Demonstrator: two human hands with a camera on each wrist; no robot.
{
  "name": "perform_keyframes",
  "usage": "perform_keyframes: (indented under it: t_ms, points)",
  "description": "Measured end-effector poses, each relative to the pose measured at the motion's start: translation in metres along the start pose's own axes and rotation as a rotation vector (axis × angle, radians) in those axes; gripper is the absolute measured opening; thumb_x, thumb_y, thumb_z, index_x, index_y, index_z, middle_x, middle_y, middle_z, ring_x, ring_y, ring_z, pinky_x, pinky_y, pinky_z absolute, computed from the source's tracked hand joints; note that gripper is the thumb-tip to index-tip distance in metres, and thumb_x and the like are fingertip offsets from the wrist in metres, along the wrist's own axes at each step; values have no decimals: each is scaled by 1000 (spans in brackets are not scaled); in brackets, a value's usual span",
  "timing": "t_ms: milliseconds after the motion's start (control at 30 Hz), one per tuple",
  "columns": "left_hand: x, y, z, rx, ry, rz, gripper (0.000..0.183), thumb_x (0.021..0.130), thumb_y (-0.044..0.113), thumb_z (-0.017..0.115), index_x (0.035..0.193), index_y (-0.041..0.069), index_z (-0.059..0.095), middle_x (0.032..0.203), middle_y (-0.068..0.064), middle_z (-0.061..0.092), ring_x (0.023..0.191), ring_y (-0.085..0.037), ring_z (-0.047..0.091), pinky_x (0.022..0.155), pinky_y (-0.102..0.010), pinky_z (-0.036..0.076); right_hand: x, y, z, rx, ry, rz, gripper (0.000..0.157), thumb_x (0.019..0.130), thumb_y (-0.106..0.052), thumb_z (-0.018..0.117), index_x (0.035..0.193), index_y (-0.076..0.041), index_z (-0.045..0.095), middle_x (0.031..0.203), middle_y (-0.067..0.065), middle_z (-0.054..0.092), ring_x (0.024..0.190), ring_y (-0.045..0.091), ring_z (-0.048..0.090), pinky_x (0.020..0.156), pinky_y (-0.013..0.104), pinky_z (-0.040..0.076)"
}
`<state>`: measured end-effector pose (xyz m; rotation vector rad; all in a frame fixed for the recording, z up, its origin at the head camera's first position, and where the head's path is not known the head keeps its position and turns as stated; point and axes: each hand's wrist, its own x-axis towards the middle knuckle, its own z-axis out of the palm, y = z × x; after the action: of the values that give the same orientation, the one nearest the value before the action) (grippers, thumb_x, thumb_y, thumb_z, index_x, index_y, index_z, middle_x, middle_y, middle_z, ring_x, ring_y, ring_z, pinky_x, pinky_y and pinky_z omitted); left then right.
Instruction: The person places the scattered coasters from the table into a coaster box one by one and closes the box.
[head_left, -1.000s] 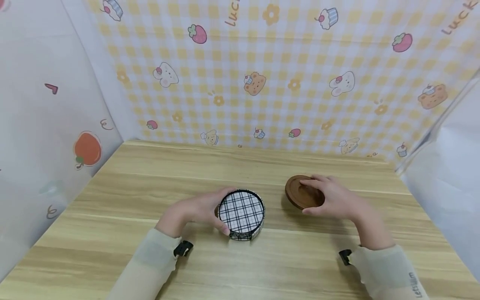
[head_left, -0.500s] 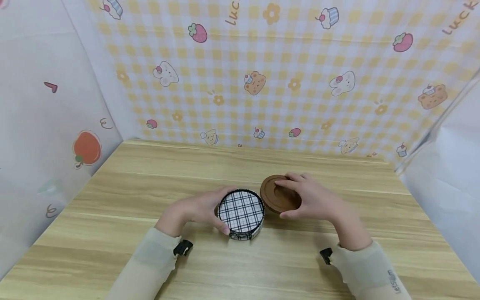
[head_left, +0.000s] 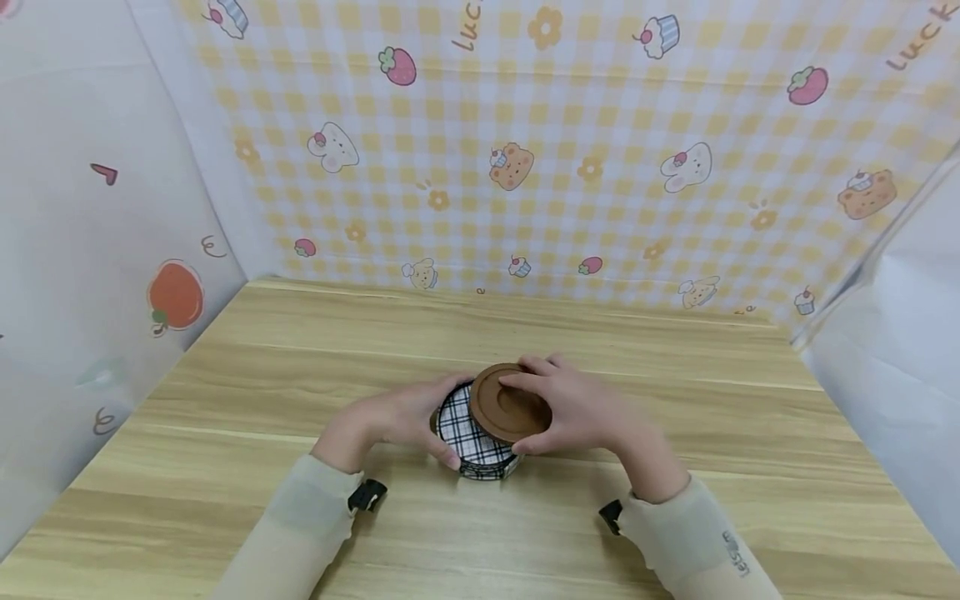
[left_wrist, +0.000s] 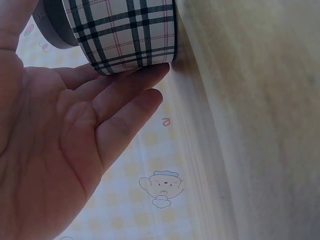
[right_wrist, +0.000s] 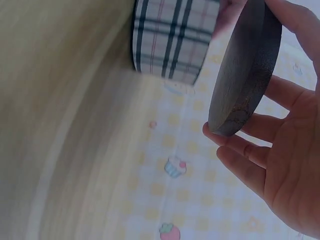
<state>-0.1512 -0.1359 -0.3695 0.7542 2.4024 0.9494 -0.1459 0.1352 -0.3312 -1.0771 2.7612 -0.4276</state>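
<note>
A round box with black-and-white plaid sides and top stands upright on the wooden table. My left hand grips its left side, thumb at the front and fingers around the back; the left wrist view shows the fingers against the plaid side. My right hand holds a brown wooden coaster with a ring groove by its edge, between thumb and fingers. Seen from the head, the coaster covers the right part of the box top. In the right wrist view the tilted coaster is apart from the box side.
The wooden table extends all around the box. At its back edge rises a yellow-checked cloth printed with cartoon animals and fruit. White sheets hang at the left and right.
My right hand has moved left with the coaster, from the right of the box to over its top. My left hand and the box have stayed in place.
</note>
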Motion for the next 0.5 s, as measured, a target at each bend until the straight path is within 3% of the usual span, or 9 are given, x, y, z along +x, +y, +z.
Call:
perform_keyframes:
  t_ms: [233, 500]
  points:
    - [1, 0, 0, -36, -25, 52, 114, 67, 32, 92, 157, 17, 23, 151, -3, 46, 138, -19, 45, 119, -43, 33, 7, -13, 9, -22, -20, -47, 82, 76, -53, 80, 146, -23, 51, 152, 8, 42, 128, 26, 45, 97, 42, 52]
    - [1, -1, -1, -72, -43, 90, 112, 69, 28, 92, 156, 18, 23, 151, -1, 45, 135, -18, 47, 117, -43, 36, 15, -18, 18, -75, -4, -98, 83, 74, -58, 79, 145, -23, 52, 149, 7, 46, 125, 26, 48, 96, 41, 53]
